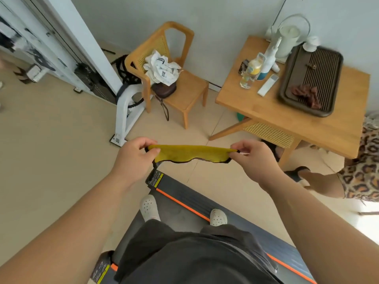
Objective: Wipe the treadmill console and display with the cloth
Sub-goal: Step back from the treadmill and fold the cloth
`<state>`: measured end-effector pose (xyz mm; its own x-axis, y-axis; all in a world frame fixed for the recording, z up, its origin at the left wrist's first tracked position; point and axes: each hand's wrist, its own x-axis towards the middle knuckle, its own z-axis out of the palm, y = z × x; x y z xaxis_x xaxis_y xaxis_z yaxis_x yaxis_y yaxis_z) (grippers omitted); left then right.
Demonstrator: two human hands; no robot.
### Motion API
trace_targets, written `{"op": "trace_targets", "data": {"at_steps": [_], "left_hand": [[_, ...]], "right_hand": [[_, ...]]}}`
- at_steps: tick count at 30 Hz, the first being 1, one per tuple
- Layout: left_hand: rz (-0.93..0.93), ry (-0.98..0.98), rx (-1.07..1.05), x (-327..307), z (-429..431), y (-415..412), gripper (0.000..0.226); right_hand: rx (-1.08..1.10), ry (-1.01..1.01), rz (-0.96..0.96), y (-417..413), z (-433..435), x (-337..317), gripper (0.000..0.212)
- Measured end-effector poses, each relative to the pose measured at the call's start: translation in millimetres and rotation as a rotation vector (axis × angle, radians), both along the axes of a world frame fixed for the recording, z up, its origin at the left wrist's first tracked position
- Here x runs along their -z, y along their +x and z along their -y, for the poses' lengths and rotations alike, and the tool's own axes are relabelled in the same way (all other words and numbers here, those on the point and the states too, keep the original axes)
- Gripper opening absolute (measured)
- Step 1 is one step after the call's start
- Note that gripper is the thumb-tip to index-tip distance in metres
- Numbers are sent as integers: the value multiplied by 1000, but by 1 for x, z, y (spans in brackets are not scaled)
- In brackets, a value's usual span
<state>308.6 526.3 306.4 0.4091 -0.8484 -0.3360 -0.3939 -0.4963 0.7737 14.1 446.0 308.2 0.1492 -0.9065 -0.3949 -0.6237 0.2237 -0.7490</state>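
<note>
Yellow cloth (189, 154) is pinched taut between your left hand (134, 154) and right hand (253, 158) above the treadmill (174, 193); fold it flat before wiping.

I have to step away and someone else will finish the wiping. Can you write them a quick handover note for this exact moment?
Left hand: pinching the left end of the yellow cloth.
Right hand: pinching the right end; the cloth is stretched between both hands, in the air.
Position: the person stands on the treadmill deck, both feet on it. No console or display shows in this view.
Done: cloth picked up and spread. No wiping visible.
Left: find the console and display, wipe both.
</note>
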Motion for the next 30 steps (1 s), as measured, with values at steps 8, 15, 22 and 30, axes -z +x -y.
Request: {"op": "trace_targets", "data": {"at_steps": [8, 15, 22, 30], "left_hand": [[-227, 7, 102, 6, 59, 98, 14], [-378, 87, 102, 13, 132, 114, 7], [-339, 108, 113, 15, 209, 83, 17], [-311, 72, 226, 14, 294, 39, 23]], "right_hand": [[289, 62, 120, 98, 14, 3, 9], [483, 96, 211, 123, 48, 10, 12], [525, 72, 230, 118, 122, 22, 7], [535, 48, 359, 126, 194, 22, 7]]}}
